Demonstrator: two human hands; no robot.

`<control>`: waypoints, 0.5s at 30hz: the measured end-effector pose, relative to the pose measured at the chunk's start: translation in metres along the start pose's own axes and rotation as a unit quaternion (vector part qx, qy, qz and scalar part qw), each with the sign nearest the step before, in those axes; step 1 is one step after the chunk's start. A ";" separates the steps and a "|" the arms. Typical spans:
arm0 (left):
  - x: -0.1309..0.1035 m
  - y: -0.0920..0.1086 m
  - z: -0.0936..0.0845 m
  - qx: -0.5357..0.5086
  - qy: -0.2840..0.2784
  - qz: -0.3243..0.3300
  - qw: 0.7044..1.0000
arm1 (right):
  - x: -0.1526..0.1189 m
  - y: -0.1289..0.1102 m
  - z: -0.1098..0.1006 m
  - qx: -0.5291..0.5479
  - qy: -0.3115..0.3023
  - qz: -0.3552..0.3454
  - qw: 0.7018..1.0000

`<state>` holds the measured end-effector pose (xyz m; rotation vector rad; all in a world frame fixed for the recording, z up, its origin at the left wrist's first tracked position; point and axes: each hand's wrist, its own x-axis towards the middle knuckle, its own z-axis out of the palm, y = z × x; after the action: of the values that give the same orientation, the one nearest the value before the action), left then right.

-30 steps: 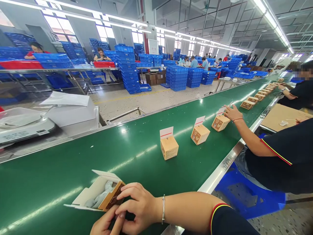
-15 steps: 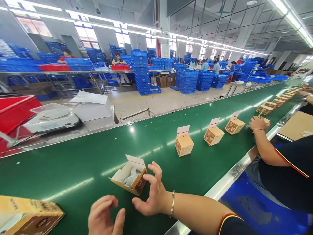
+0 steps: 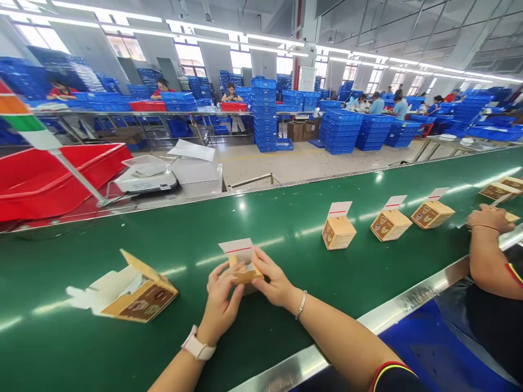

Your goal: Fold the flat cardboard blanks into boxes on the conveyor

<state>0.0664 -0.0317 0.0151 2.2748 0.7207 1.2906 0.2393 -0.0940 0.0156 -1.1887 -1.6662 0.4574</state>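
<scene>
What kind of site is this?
Looks like a factory, probably a packing line: a long green conveyor-type belt with small cardboard boxes spaced along it, tall stacks of blue crates beyond, and several people in the background.

Little tan cardboard box (image 3: 246, 277), and from where I'm standing it's wedged between the left hand (image 3: 222, 296) and the right hand (image 3: 274, 277), at the near part of the green belt (image 3: 171, 228). Top's partly open: a whitish flap (image 3: 239, 247) with a red line across it sticks up on the far side, and a tan edge faces the near side. Bit of something pale between them. Fingers cover most of it, so can't really tell if it's sitting flat.
</scene>
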 end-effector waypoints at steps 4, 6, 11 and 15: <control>0.017 0.009 0.006 0.007 -0.005 -0.036 0.999 | 0.008 0.000 -0.009 -0.027 0.058 -0.018 0.998; 0.028 0.013 0.008 -0.019 -0.009 -0.056 0.998 | 0.011 -0.001 -0.014 -0.051 0.065 -0.028 0.996; 0.063 0.023 0.012 -0.071 -0.023 -0.163 0.984 | 0.012 -0.006 -0.018 -0.051 0.116 0.010 0.992; 0.082 0.030 0.024 -0.188 -0.043 -0.338 0.921 | 0.011 -0.001 -0.014 0.040 0.236 0.126 0.963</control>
<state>0.1302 -0.0067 0.0749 1.5529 1.0073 0.8864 0.2507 -0.0876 0.0276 -1.3331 -1.0863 0.3576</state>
